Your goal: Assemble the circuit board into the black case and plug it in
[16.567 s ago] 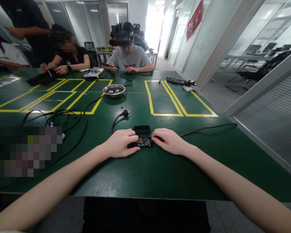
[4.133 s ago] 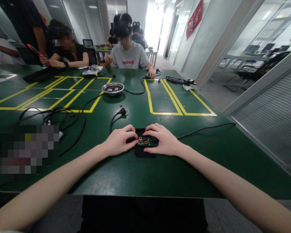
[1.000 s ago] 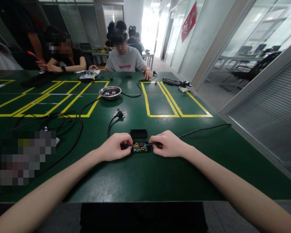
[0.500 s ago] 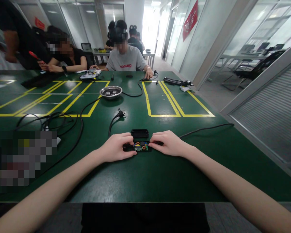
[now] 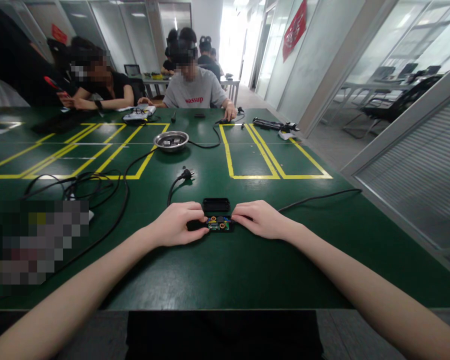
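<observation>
A small circuit board [image 5: 219,224] with copper coils lies in a black case half on the green table. My left hand [image 5: 182,223] grips the left end of this case between thumb and fingers. At its right end, my right hand [image 5: 260,219] pinches the edge, fingertips close together. Just behind the board sits an empty black case cover [image 5: 216,205], open side up. A black cable with a plug [image 5: 187,174] runs out from behind my left hand, and another cable [image 5: 318,198] extends to the right from behind my right hand.
A metal bowl [image 5: 171,141] with small parts stands farther back. Tangled black cables [image 5: 86,187] lie at the left. Across the green table [image 5: 195,280], a person in a grey shirt [image 5: 195,90] touches a black item. A folded black tripod [image 5: 273,125] lies at the back right.
The fingers of both hands have shifted slightly at the case ends. At the back left, a standing person in black has leaned over. The view has tilted a little.
</observation>
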{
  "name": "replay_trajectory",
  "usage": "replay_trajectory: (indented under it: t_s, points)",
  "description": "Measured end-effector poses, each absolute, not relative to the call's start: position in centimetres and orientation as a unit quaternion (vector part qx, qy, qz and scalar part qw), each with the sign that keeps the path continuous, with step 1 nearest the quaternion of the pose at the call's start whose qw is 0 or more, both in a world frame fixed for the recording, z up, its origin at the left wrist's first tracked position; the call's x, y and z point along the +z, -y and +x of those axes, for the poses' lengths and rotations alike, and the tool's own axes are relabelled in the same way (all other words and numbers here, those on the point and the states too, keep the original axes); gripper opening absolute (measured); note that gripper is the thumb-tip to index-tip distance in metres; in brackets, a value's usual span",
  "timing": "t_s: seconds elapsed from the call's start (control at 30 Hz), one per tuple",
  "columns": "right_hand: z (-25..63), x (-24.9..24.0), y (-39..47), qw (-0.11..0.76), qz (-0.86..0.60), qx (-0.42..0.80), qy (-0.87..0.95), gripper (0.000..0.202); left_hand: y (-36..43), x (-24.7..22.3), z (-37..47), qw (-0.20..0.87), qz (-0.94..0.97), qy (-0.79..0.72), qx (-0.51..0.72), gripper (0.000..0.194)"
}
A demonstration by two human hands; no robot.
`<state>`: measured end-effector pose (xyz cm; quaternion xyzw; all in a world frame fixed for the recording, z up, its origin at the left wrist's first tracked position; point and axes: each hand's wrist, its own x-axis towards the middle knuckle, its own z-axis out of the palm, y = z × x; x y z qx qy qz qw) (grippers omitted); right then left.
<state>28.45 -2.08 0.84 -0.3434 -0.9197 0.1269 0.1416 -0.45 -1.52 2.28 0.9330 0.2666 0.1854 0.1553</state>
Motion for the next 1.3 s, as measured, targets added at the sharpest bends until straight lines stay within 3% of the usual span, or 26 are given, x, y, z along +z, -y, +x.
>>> replay_trajectory:
  t_s: [0.8, 1.1, 1.3]
  points:
    - [27.8, 0.0, 1.6, 0.200, -0.378, 0.181, 0.886, 0.020, 1.1, 2.0, -0.4, 0.105, 0.941, -0.278, 0.159, 0.016]
    - [27.5, 0.0, 1.6, 0.238, -0.389, 0.254, 0.853, 0.024, 1.1, 2.0, -0.4, 0.100, 0.940, -0.268, 0.188, 0.022]
    - [27.3, -0.1, 1.5, 0.246, -0.415, 0.295, 0.825, 0.026, 0.5, 1.6, -0.7, 0.035, 0.886, -0.384, 0.259, 0.027]
